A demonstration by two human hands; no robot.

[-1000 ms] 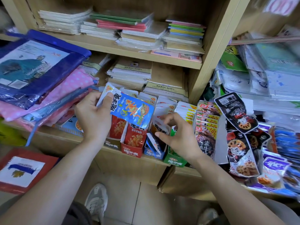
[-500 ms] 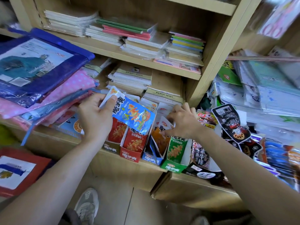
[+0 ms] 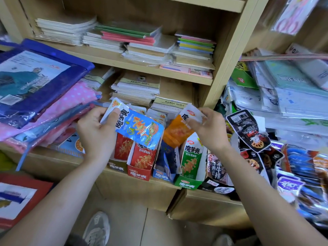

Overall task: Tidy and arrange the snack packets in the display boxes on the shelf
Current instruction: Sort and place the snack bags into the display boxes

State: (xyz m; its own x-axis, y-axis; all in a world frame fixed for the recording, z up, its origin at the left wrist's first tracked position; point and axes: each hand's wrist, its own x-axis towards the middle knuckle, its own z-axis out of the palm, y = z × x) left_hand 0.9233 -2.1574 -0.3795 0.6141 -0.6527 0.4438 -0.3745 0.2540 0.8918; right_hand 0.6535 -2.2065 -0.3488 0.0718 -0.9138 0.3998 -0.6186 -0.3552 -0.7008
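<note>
Blue snack packet [image 3: 140, 128] held in left hand [image 3: 95, 132]: grip pinching its top corner, thumb on the front face, packet tilted above the red display box [image 3: 139, 172]. Right hand [image 3: 209, 132] grip pinching the white top edge of an orange snack packet [image 3: 175, 133], raised over the blue display box [image 3: 162, 174]. Green display box [image 3: 188, 183] just right of the blue one, a green packet [image 3: 192, 162] upright in it. All three boxes stand side by side at the front edge of the wooden shelf [image 3: 53, 160]. Stacked notebooks [image 3: 138, 87] behind the boxes. Black snack packets [image 3: 248, 128] lie loose to the right. Grey shoe [image 3: 97, 228] on the floor below.
</note>
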